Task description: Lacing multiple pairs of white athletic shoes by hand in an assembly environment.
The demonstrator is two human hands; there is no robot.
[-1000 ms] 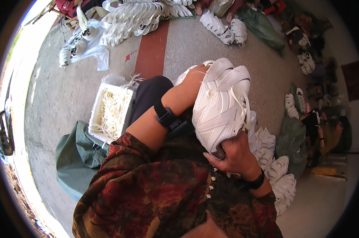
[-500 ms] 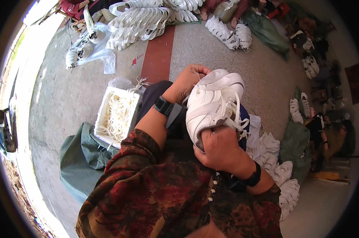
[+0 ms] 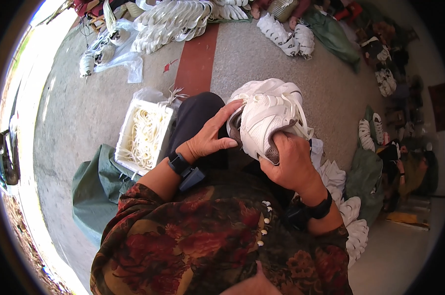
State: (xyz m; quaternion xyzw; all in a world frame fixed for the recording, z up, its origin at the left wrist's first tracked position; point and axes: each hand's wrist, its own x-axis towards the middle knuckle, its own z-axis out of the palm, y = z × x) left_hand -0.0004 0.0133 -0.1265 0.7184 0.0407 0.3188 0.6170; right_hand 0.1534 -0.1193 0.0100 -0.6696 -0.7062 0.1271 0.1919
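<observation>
A white sneaker with loose white laces is in front of me over my lap. My right hand is closed on its heel, with fingers inside the grey-lined collar. Partly hidden behind it is a second white sneaker, its dark opening showing on the left. My left hand lies against the left side of the pair, fingers stretched out and thumb apart. Left of my knee, a white box holds a tangle of cream-white laces.
Green sacking lies beside the box. White shoes are piled at my right, near a green sack. Rows of white shoe parts lie farther off by plastic sheeting. Other people's hands show at the top.
My left hand has come back from the sneaker's far end to its near left side, its fingers opening out. The sneaker has turned, and the second one behind shows more.
</observation>
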